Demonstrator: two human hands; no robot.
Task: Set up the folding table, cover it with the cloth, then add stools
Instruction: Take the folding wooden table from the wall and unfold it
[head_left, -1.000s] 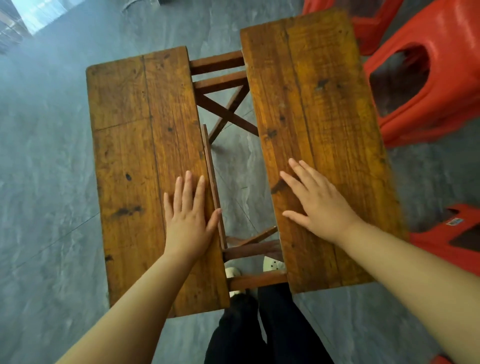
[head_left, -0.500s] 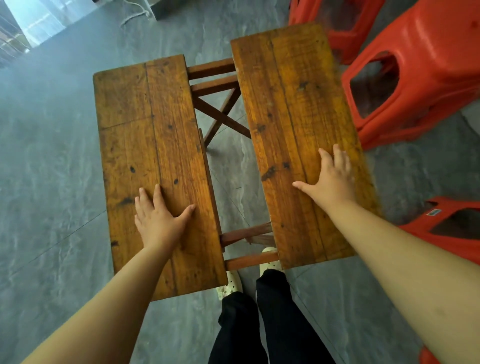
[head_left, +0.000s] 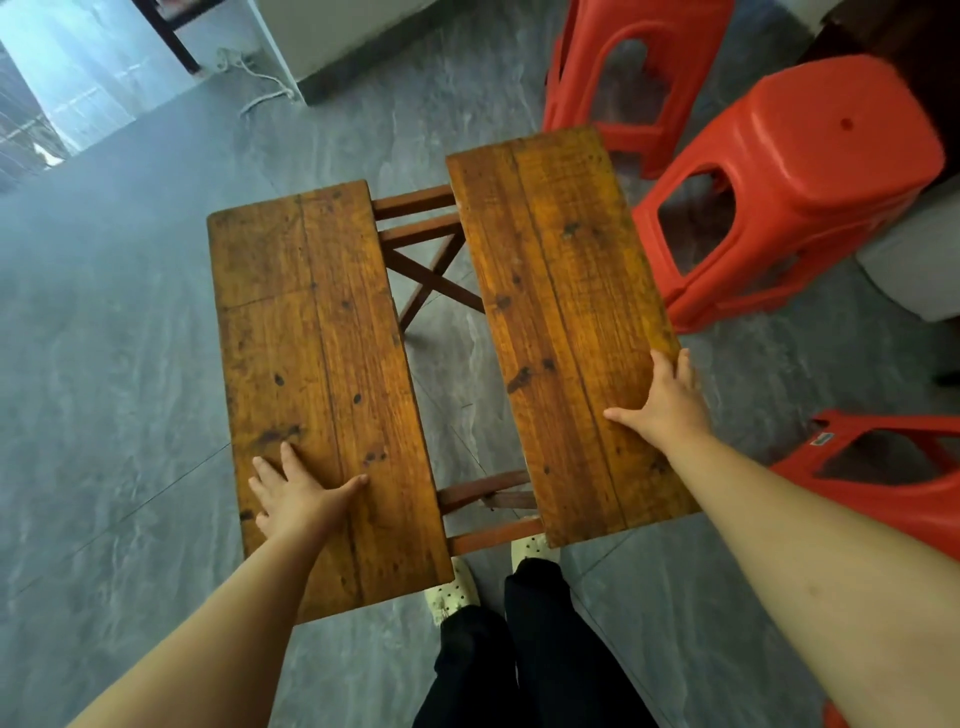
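The wooden folding table stands in front of me as two brown plank halves with a gap between them. My left hand (head_left: 296, 493) rests flat on the near part of the left half (head_left: 311, 322), close to its outer edge. My right hand (head_left: 662, 397) lies on the outer right edge of the right half (head_left: 550, 291), thumb spread on the top and fingers at the edge. In the gap the crossed brown legs and rails (head_left: 431, 270) show. Red plastic stools stand at the right (head_left: 810, 171). No cloth is in view.
Another red stool (head_left: 623, 62) stands behind the table, and one (head_left: 883, 467) sits low at the right by my arm. My feet in pale shoes (head_left: 452, 592) are at the table's near end. A white cable (head_left: 260, 83) lies on the grey floor far left.
Both hands have slid outward from the inner edges of the two halves toward the outer edges. The view has pulled back, so the table appears lower and farther away.
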